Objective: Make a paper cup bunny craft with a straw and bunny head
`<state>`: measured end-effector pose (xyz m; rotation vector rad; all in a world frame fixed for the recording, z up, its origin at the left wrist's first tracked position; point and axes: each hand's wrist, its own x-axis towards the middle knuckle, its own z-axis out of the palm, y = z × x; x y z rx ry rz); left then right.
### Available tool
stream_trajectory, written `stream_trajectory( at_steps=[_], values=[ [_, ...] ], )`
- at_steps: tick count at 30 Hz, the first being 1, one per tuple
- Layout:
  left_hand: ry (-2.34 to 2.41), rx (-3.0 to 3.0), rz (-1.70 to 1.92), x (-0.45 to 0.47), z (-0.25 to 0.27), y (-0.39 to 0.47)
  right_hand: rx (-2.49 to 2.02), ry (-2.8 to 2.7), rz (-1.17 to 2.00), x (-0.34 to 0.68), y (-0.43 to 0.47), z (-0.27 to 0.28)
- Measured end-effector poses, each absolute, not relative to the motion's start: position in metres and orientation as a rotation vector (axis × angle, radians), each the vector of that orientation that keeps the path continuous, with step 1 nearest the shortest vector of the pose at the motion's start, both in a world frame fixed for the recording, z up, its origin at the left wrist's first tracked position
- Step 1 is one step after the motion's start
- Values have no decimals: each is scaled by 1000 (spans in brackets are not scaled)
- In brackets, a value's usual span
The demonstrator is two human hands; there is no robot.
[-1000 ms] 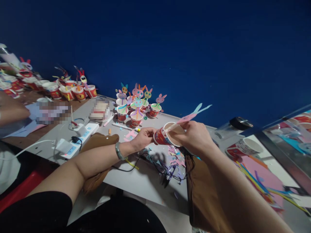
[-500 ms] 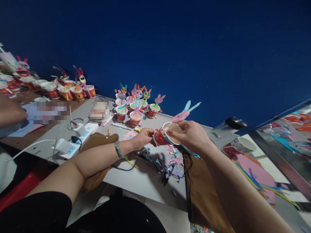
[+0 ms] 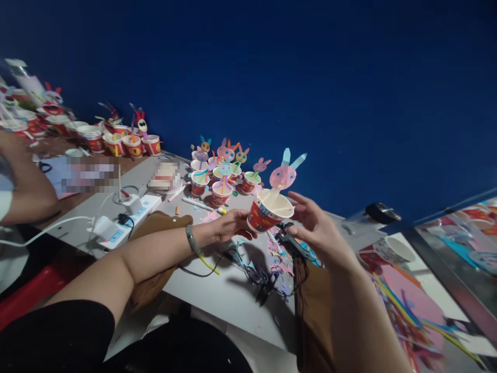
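Note:
My left hand [image 3: 234,225] grips a red paper cup [image 3: 265,219] by its left side, above the table. From the cup rises a pink paper rabbit face [image 3: 282,177] with light blue ears, on a pale stem. My right hand [image 3: 310,220] is beside the cup's right side, its fingers spread and holding nothing. Beneath the cup lie paper scraps [image 3: 280,259] and a dark tool with a black cord [image 3: 291,242], partly hidden by the cup and my right hand.
Several cups with paper rabbit faces [image 3: 222,192] stand near the wall. A white power strip [image 3: 134,220] and brown cloth [image 3: 159,228] lie left. Another person's arm [image 3: 29,181] is at far left. At right are a tipped cup [image 3: 388,251], pink paper [image 3: 415,290] and colored pipe cleaners [image 3: 399,303].
My right hand has let go of the rabbit face and opened, moving off the cup. The cup now stands more upright, and the face has turned toward me.

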<state>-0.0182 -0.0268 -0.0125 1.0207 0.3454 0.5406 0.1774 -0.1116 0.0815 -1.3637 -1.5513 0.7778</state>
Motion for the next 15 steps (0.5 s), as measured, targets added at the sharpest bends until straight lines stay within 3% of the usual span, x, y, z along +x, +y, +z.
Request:
stream_trajectory(
  at_steps=[7,15],
  values=[
    [336,984,477,-14,-25,-30,-1221,-1416,729,149,-109,-5],
    [518,921,475,-5,-32,-35,-1220,-1218,664,147,-105,-44]
  ],
)
